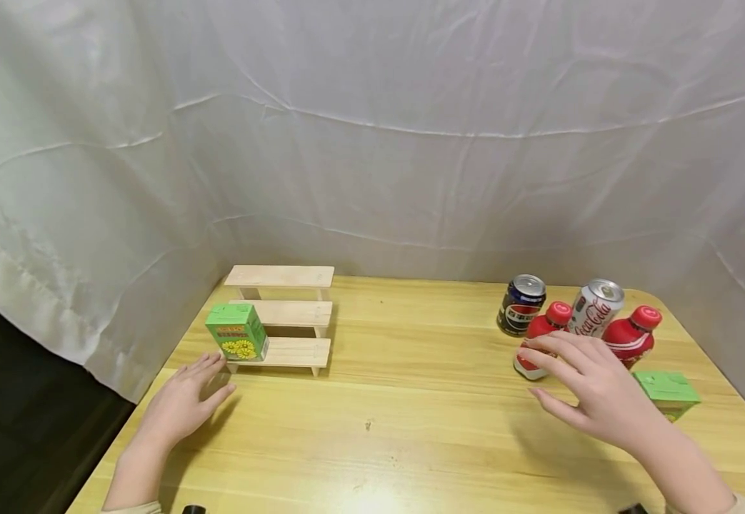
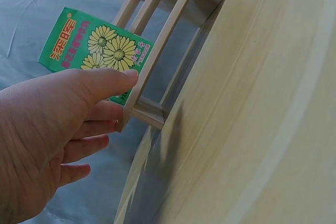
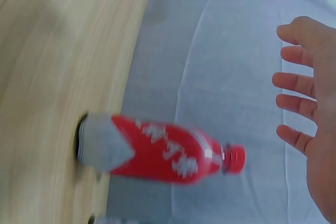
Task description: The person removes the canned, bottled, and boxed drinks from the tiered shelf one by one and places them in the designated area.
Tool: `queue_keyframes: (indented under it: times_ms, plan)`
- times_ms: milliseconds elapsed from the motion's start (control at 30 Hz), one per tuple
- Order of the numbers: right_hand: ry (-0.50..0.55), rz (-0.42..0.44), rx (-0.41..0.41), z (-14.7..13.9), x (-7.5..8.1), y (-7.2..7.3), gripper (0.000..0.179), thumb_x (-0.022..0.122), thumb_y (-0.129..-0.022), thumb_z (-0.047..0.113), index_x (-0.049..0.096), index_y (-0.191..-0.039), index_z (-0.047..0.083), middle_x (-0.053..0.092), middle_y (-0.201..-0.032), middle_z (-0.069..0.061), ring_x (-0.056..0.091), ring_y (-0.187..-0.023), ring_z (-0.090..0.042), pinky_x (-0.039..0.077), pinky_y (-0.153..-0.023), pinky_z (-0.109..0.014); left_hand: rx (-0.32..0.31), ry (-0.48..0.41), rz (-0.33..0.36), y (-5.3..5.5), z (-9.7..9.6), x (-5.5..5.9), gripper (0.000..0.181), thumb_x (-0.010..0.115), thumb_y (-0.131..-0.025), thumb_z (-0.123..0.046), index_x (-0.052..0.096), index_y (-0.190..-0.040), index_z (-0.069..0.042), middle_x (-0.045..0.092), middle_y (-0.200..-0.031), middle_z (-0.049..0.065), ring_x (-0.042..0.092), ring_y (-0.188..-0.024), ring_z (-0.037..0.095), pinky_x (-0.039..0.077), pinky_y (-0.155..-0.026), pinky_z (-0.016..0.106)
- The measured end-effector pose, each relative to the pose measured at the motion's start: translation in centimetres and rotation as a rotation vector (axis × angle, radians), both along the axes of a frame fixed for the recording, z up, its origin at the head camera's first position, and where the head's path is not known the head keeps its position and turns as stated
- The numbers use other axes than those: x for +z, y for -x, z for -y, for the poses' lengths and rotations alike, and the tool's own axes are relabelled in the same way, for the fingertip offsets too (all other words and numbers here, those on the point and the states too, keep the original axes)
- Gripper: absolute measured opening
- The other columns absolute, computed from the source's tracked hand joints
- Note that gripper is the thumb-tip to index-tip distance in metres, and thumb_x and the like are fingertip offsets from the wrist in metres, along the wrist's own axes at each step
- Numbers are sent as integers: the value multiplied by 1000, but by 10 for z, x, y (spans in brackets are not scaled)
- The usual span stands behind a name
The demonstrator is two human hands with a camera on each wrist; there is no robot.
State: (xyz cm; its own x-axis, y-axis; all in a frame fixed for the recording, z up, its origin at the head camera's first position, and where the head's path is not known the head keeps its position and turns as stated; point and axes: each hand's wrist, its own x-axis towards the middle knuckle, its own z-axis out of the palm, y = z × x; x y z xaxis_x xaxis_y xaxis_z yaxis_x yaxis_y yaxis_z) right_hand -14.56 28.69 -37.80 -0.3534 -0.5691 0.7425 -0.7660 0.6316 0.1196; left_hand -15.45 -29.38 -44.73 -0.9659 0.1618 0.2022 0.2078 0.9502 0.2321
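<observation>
A green drink carton with yellow flowers (image 1: 238, 334) stands upright at the left end of the bottom step of a small wooden three-step stand (image 1: 300, 351). My left hand (image 1: 182, 400) is beside that corner, its fingers loosely spread. In the left wrist view, the thumb (image 2: 118, 81) overlaps the lower edge of the carton (image 2: 79, 38); whether it touches, I cannot tell. On the right, my right hand (image 1: 593, 385) hovers above the table, fingers relaxed and holding nothing. Nearest to it is a red-capped bottle (image 3: 157, 153), upright and apart from the fingers in the right wrist view.
Behind the right hand are a dark blue can (image 1: 520, 307), a silver Coca-Cola can (image 1: 597, 307) and a second red-capped bottle (image 1: 629, 339). Another green carton (image 1: 668, 389) is partly hidden by that hand. Pale curtains (image 1: 436, 178) hang behind the wooden table (image 1: 404, 400).
</observation>
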Motion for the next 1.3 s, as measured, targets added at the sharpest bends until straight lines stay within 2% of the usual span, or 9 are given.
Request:
queue_keyframes:
  times_ms: [133, 300, 367, 467, 667, 867, 1100, 1300]
  plan:
    - [-16, -7, 38, 17, -1, 7, 46, 48, -99, 48, 71, -115, 12, 68, -111, -10, 58, -105, -30, 25, -115, -20, -1, 1, 1, 0, 0, 0, 61, 63, -93, -40, 54, -136, 3, 49, -144, 23, 43, -135, 44, 31, -112, 63]
    - [-50, -14, 69, 39, -3, 14, 45, 46, -99, 47, 69, -119, 13, 68, -114, -9, 60, -107, -29, 40, -98, -35, -2, 2, -4, 0, 0, 0, 61, 63, -93, -40, 54, -135, 3, 50, -144, 23, 44, -135, 44, 32, -112, 63]
    - [-60, -15, 85, 47, -4, 17, 44, 46, -99, 46, 69, -119, 14, 68, -114, -7, 60, -107, -28, 42, -90, -41, -2, 3, -5, 0, -1, 0, 61, 64, -92, -40, 55, -135, 3, 50, -144, 23, 44, -135, 44, 32, -112, 63]
    - [-68, -26, 116, 60, -5, 21, 43, 46, -99, 45, 69, -120, 14, 68, -114, -6, 61, -107, -27, 45, -87, -43, -2, 5, -6, 1, -1, 0, 61, 64, -92, -40, 55, -135, 3, 50, -144, 22, 44, -135, 43, 32, -112, 62]
    - [-109, -38, 165, 82, -10, 28, 41, 48, -98, 44, 68, -121, 15, 68, -114, -5, 61, -108, -25, 48, -88, -43, -2, 7, -3, 1, -1, 0, 61, 64, -92, -40, 55, -135, 2, 50, -144, 22, 44, -135, 42, 32, -113, 62]
    - [-160, -25, 180, 103, -15, 34, 42, 46, -99, 44, 66, -123, 16, 67, -117, -4, 61, -111, -24, 51, -90, -44, 3, 1, -4, 1, 1, -1, 61, 64, -92, -41, 55, -135, 2, 50, -144, 22, 44, -136, 42, 32, -113, 62]
    - [-186, -10, 216, 123, -23, 41, 41, 51, -98, 43, 64, -126, 16, 66, -118, -4, 60, -112, -22, 52, -93, -43, -1, -3, -10, 1, -1, -5, 60, 64, -92, -40, 56, -134, 2, 51, -143, 22, 45, -135, 43, 33, -112, 62]
    - [-225, 16, 218, 144, -24, 46, 43, 52, -97, 45, 61, -129, 17, 65, -123, -4, 58, -117, -22, 51, -97, -41, 0, -7, 11, 2, 0, -4, 61, 63, -93, -40, 55, -135, 3, 49, -145, 22, 43, -135, 43, 32, -113, 62]
